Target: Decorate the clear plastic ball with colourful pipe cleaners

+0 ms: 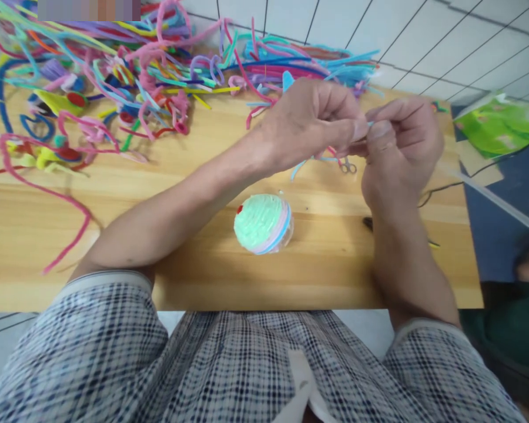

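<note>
While the left hand (315, 120) and right hand (401, 141) met, fingertips pinching what looked like a pale-blue snippet (370, 124), the ball (259, 222) sat near the front edge of the desk (335, 270), mostly wrapped, its clear right end bare. Pipe cleaners (147, 76) heaped toward the back-left corner; tiled wall (335, 23) behind, green packet (496, 124) beyond the right edge.
</note>
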Motion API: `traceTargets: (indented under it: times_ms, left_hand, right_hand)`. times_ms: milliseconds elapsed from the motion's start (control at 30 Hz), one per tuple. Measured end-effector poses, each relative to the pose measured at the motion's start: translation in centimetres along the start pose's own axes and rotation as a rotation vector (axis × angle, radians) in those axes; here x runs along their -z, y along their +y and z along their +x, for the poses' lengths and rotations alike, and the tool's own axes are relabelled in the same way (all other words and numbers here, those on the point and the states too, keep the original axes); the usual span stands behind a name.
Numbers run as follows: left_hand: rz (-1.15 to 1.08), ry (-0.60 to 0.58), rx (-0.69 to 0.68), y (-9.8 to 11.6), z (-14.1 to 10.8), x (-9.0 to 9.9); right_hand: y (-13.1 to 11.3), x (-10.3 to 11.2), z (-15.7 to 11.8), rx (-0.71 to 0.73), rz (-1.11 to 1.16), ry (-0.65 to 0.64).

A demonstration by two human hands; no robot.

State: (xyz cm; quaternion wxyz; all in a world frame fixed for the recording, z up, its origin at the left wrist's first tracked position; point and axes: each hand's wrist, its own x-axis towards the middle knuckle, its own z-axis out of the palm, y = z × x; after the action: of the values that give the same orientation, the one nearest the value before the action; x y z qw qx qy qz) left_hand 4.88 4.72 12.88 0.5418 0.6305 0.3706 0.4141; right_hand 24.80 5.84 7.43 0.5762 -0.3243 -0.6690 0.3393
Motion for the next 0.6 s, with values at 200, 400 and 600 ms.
traceTargets:
  times_ms: [200,400,600]
  left_hand:
    - [0.068,-0.023,0.014,0.1,0.0,0.2]
    - [0.031,-0.089,-0.088,0.5,0.2,1.4]
    - [0.122,0.021,-0.074,0.5,-0.9,3.8]
  right_hand:
    - [0.5,0.0,0.0,-0.063,0.065,-0.040]
    - [0.6,-0.8,0.0,-0.068,0.202,-0.017]
    - [1.3,-0.9,-0.4,-0.096,0.167,0.018]
